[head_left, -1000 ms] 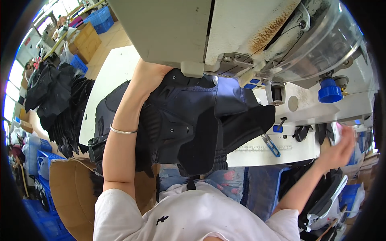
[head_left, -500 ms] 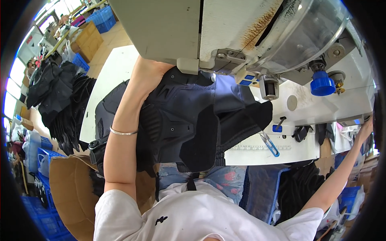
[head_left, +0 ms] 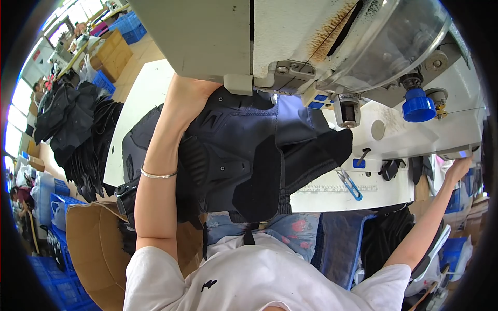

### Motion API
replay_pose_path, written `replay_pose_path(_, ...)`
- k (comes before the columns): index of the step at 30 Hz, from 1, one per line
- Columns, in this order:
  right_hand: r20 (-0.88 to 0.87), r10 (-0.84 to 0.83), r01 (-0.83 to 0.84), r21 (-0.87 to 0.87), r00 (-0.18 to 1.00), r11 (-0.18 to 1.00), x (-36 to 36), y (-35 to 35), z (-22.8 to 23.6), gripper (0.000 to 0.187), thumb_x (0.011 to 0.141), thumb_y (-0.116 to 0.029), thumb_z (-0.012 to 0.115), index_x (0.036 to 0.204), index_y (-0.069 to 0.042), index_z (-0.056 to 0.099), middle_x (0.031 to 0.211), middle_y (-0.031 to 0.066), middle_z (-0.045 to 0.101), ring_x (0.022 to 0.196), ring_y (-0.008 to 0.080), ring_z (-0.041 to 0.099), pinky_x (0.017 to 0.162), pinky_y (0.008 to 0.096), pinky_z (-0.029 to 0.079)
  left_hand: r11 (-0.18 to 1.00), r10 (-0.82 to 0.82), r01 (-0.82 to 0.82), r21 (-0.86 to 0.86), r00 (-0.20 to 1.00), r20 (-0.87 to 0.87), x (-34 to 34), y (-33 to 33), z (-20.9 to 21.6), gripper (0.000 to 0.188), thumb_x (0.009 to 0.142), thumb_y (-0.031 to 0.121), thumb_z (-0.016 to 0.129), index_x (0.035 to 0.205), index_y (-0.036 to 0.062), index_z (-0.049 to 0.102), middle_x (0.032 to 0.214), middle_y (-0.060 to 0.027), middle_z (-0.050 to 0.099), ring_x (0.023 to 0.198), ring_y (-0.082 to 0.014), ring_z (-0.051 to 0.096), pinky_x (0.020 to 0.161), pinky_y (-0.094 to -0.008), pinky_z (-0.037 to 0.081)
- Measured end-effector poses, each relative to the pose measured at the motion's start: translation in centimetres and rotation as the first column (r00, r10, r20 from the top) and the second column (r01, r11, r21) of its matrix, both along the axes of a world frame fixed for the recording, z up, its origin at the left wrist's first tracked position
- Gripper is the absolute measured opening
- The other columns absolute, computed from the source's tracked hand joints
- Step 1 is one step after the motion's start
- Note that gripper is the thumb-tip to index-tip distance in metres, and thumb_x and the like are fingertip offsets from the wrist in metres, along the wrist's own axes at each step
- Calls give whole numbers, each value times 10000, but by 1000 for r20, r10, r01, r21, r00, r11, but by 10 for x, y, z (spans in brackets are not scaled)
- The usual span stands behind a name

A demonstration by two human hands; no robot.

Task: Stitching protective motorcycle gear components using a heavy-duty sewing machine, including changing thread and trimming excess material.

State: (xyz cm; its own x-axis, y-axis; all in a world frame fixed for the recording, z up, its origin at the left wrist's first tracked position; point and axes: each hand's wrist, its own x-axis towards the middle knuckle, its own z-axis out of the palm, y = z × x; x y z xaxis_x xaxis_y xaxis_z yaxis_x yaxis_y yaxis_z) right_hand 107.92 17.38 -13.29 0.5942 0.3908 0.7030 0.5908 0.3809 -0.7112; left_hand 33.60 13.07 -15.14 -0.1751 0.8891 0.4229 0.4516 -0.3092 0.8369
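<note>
A black padded piece (head_left: pixel 223 155) with moulded panels, seams and a ribbed edge lies on the white sewing table, its far edge under the sewing machine (head_left: pixel 290 57). My left hand (head_left: pixel 192 93) rests at the piece's far left side; its fingers are hidden behind the machine head. At the far right, my right hand (head_left: pixel 458 169) reaches up to the end of the machine, against a small grey control box (head_left: pixel 456 154). Its fingers are too small and partly covered to make out. Blue-handled thread snips (head_left: pixel 353 187) lie right of the black piece.
A ruler strip (head_left: pixel 332 188) runs along the table (head_left: pixel 384 194) near its front edge. An open cardboard box (head_left: pixel 96 249) stands at the lower left. Stacked black pieces (head_left: pixel 78 129) hang beyond the table's left side. A blue-edged bin (head_left: pixel 342 243) sits beside my lap.
My right hand has shifted slightly inward and down at the machine's right end. My left hand and the black padded piece stay practically in place.
</note>
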Motion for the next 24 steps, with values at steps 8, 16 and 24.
replay_pose_path(8,94,129,-127,-28,987,991,36,-2,-13,457,1036,-303,393,1294,63,483,1283,147,535,1151,213,523,997,340,413,999,-10,11,45,1000,-10,0,4,-3,251,817,110,701,1020,-30,655,956,-73,683,888,-149,612,806,-288,488)
replay_pose_path(16,301,2,38,-127,953,991,39,-7,-4,491,1037,-347,401,1296,62,485,1270,133,546,1145,205,520,988,330,410,1000,-6,6,0,999,-33,1,1,0,244,810,101,705,1010,-34,666,933,-75,692,872,-149,617,798,-287,490)
replay_pose_path(24,264,45,-34,-47,964,998,31,-7,-8,451,1020,-308,433,1278,53,506,1208,126,561,1139,202,520,979,320,409,999,0,1,33,999,-36,-1,4,-4,250,801,94,715,1016,-27,674,927,-75,698,862,-145,624,784,-281,494)
